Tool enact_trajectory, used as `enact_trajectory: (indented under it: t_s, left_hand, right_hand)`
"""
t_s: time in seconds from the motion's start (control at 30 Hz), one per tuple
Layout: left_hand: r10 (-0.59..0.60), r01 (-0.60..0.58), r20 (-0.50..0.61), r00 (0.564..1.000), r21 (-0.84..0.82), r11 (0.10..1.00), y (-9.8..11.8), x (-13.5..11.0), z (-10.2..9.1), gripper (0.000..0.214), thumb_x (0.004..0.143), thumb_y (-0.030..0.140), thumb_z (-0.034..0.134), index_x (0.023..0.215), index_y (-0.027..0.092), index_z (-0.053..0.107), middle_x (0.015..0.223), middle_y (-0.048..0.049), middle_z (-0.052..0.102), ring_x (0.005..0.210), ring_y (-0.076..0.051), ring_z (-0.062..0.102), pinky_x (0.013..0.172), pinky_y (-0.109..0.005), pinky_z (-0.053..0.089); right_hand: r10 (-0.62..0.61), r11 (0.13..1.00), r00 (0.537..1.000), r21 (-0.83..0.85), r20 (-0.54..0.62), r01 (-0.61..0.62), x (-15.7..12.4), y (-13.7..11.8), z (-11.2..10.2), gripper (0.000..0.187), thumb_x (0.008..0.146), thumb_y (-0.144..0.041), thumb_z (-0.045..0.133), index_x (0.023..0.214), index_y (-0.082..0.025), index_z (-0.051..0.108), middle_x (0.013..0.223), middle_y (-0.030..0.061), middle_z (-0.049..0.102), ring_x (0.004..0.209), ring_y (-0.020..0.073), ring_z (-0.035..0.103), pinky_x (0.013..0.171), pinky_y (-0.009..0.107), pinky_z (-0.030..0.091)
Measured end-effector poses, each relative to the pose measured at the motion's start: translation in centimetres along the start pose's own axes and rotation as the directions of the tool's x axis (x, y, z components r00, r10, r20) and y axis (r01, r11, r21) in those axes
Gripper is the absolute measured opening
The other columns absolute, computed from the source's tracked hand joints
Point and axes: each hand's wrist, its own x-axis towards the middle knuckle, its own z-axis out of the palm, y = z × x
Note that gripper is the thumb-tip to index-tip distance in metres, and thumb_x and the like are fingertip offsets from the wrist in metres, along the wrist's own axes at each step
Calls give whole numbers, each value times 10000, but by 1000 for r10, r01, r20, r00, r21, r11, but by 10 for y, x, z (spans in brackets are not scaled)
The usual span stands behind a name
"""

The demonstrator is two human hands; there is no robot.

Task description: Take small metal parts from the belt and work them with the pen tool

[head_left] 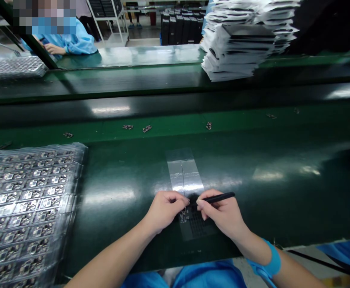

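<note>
My left hand [169, 208] is closed in a pinch at the lower end of a thin dark wire [183, 176]. Just below its fingertips sits a small circuit board [183, 216]; whether the fingers grip the board or the wire is hidden. Wire and board lie over a clear plastic sheet [175, 170], whose lower part bears a dark grid pattern. In my right hand [219, 212] is a slim black pen-like tool [223, 197], its tip pointing left toward the left fingertips. A blue band [273, 260] circles the right wrist.
Stacked clear trays [80, 160] of small boards stand at the left. Several small parts [147, 128] lie along the green strip beyond. A pile of white packets [231, 52] rises on the far ledge. Across the bench sits a person in blue [81, 38].
</note>
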Motion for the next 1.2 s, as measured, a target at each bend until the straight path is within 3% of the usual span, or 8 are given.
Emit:
enact_trajectory:
  t_s: [0.2,0.37,0.5,0.67,0.77,0.87,1.1,1.2]
  left_hand:
    - [21,-21,6,1000,2,1000,-2,1,-1,175,785,265,617,741,153,744,872,-65,743,880,-215,674,831,-309,506]
    - [21,-21,-9,1000,13,1000,0,1,-1,167,781,246,615,735,152,745,862,-62,745,866,-212,677,824,-301,506]
    - [14,-14,-12,1000,9,1000,2,1,0,167,780,251,624,750,140,745,854,-64,742,865,-209,675,821,-291,501]
    - [25,-25,2,1000,-13,1000,0,0,-1,178,801,265,612,712,140,704,823,-55,726,848,-205,660,807,-294,492]
    - [45,-45,24,999,-20,999,-1,0,-3,191,823,268,591,709,142,679,821,-50,712,830,-191,643,790,-285,480]
    - [65,-64,52,997,-11,998,0,0,-5,213,839,294,585,715,142,667,776,-33,683,753,-159,607,729,-258,462]
    - [115,-118,140,983,12,993,7,-2,-10,287,851,381,601,716,132,646,709,-15,628,678,-125,539,672,-236,417]
    - [139,-135,241,961,-32,990,7,-3,-11,337,849,437,605,722,126,638,701,-28,632,677,-130,557,670,-246,430]
  right_hand:
    - [-127,981,992,-152,-29,121,-3,-5,0,108,853,-234,628,763,-189,666,570,1,636,518,169,611,521,271,506]
    - [-381,862,924,-352,20,363,-9,-7,3,80,857,-187,613,816,-212,676,690,38,699,587,201,653,551,315,541]
    - [-516,787,852,-345,86,511,-14,-3,7,160,853,-97,608,940,-217,667,783,48,709,673,216,680,630,337,574]
    - [-537,810,843,-276,3,517,-14,-4,3,199,862,-86,572,990,-224,639,874,67,680,789,241,660,710,368,544]
    - [-433,877,901,-241,-18,416,-9,-8,-1,150,927,-150,474,888,-208,607,908,75,640,842,240,623,750,364,500]
    - [-165,942,979,-274,123,193,-3,-12,0,227,966,-212,448,754,-203,530,694,3,554,632,169,547,602,276,433]
    - [134,991,954,-56,269,-123,10,0,9,278,864,-354,625,680,-188,498,584,-48,470,532,116,437,504,215,347]
    - [214,949,896,135,389,-285,14,7,8,345,789,-420,718,689,-181,491,539,-65,475,455,84,389,447,192,290]
